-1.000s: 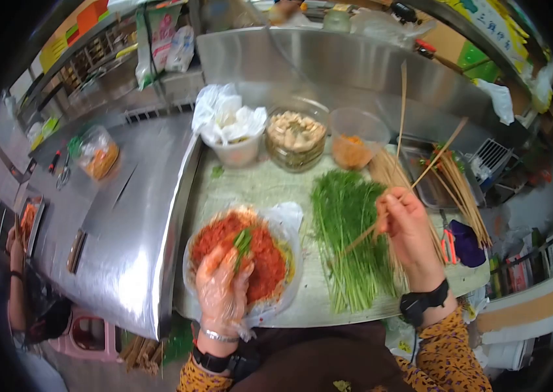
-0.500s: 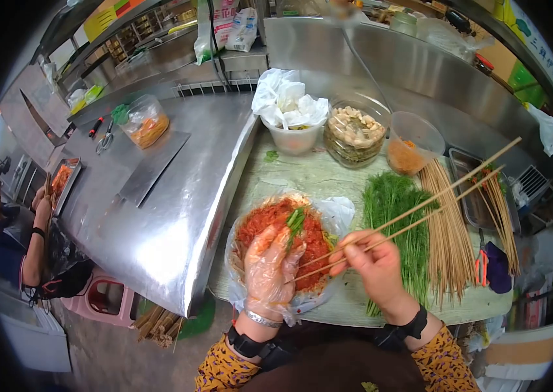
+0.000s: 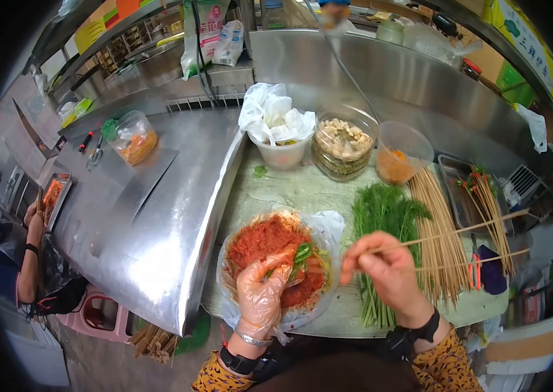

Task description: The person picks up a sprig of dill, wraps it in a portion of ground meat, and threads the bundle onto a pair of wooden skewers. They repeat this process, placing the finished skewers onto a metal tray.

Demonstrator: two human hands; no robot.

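Note:
My left hand, in a clear plastic glove smeared with red, is closed around a small bundle of green herbs over the bowl. Red chopped paste fills the bowl, which is lined with a white plastic bag. To the right of the bowl, my bare right hand pinches two thin wooden skewers, which point away to the right. Below them lie feathery green dill and a thick pile of skewers.
Behind the bowl stand a bag-lined tub, a jar of pale pieces and a clear orange-filled container. A metal tray is at right. Another person's arm is at far left, beside a steel counter.
My right hand has moved right and off the bowl with the skewers, whose ends no longer reach the paste. My left hand has turned and closed around the greens. The view has shifted slightly.

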